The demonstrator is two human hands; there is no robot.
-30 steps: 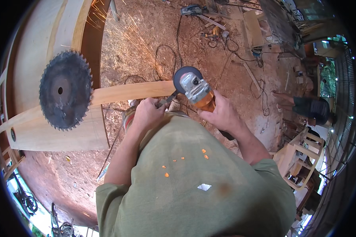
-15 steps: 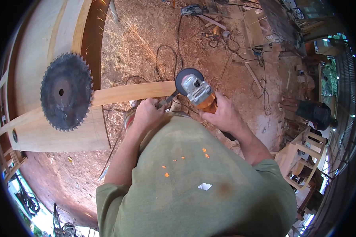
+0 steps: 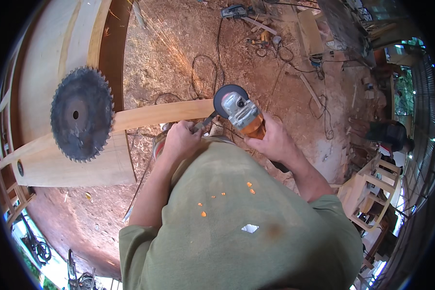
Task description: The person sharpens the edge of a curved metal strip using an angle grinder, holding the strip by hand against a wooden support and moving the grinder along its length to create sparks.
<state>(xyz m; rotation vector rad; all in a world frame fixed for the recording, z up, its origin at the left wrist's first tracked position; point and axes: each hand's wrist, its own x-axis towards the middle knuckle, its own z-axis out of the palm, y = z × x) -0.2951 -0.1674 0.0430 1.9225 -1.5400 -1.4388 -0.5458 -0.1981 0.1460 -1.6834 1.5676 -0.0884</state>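
My right hand (image 3: 275, 140) is wrapped round the orange body of an angle grinder (image 3: 246, 118) with a grey metal head. Its dark disc (image 3: 220, 100) meets the tip of a narrow dark metal piece (image 3: 209, 119), whose exact kind I cannot make out. My left hand (image 3: 182, 140) is closed on that metal piece, just in front of my shirt. Sparks (image 3: 171, 50) fly toward the far side of the ground. A thin wooden board (image 3: 164, 114) runs leftward from beside the disc. On the left, a round toothed saw blade (image 3: 82, 130) lies over the woodwork.
Large wooden panels (image 3: 43, 53) stand at the left. Black cables (image 3: 217, 53) loop over the shaving-strewn ground, near another power tool (image 3: 234, 11) at the back. A wooden chair frame (image 3: 379, 191) and another person (image 3: 384, 133) are at the right.
The spark stream looks brighter and longer. Both hands, the grinder and the metal piece stay nearly in place. The person at the right has shifted slightly.
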